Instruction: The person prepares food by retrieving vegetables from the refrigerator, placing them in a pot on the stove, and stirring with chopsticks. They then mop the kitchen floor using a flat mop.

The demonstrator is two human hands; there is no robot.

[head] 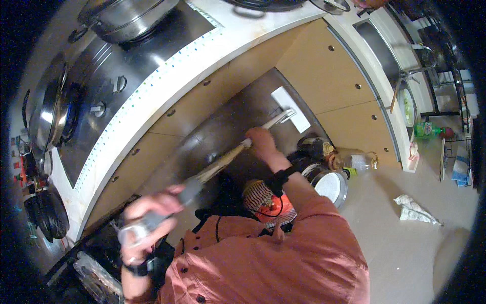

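Note:
A long mop-like handle [224, 161] slants from the lower left up to the centre. My left hand [152, 218], blurred, is closed round its grey upper end; a black watch is on that wrist. Farther along, my right hand [262, 142] grips the shaft, with a black band at the wrist. Beyond it, the metal joint [286, 115] overlaps a flat white rectangular head or pad [290, 110] over the dark glossy floor, near the cabinet corner. Whether the joint is fixed to the white piece cannot be told.
Tan cabinets [349, 68] meet in a corner under a white counter [182, 64]. A hob [110, 72] bears a steel pot [133, 19]. Near my right elbow stand a round metal pan [330, 188] and a clear jar [358, 159]. A crumpled white cloth [415, 209] lies on the floor.

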